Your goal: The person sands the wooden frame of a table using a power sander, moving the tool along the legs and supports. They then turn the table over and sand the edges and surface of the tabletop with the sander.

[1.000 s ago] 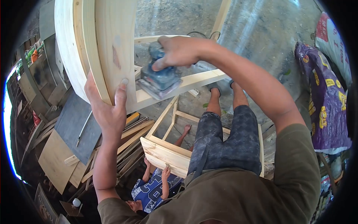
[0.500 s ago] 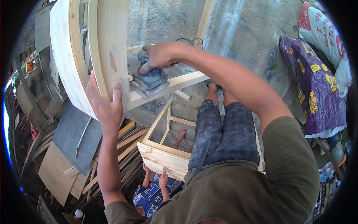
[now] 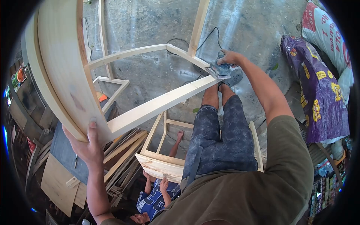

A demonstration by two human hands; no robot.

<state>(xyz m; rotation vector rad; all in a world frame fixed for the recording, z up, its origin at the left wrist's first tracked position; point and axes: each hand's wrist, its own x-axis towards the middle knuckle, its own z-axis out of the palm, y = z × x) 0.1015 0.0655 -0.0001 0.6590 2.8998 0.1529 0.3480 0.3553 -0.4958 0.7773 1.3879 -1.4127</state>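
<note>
A pale wooden frame with a wide curved board fills the left and middle of the view. My left hand grips the lower end of the board, thumb on its face and fingers round the edge. Out to the right, my right hand is closed on a dark, dusty power sander. The sander's pad rests at the far corner of the frame, where the long bar meets the angled piece. A black cord lies near it.
Below, another person's hands touch a second wooden frame. Loose wood strips and sheets lie at the lower left. A purple sack and a white sack stand at the right.
My right hand has moved right with the sander, from beside the board to the frame's far corner. The board and my left hand have shifted left and down, showing more of the frame.
</note>
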